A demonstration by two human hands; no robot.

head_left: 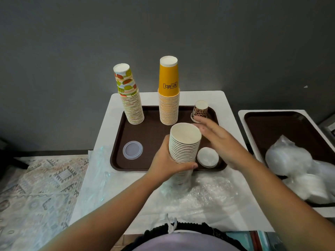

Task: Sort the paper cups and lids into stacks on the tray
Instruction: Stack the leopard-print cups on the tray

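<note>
Nearest me, my left hand grips the white cup stack above the tray's front edge; my right hand hovers beside it, fingers straight, holding nothing. I reckon the one-handed stack could buckle, or knock the leopard cup or white lids.

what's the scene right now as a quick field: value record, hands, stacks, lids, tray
left hand: grips a stack of white-lined cups, mouths up, over the tray's near edge
right hand: open, fingers straight, beside the held stack
tray: brown, on a white table
fruit-print stack: upside down, far left of tray
yellow stack: upside down, far middle
leopard-print cup: upside down, far right
clear lid: flat, near left of tray
white lids: near right of tray
second tray: to the right, holds plastic bags
</note>
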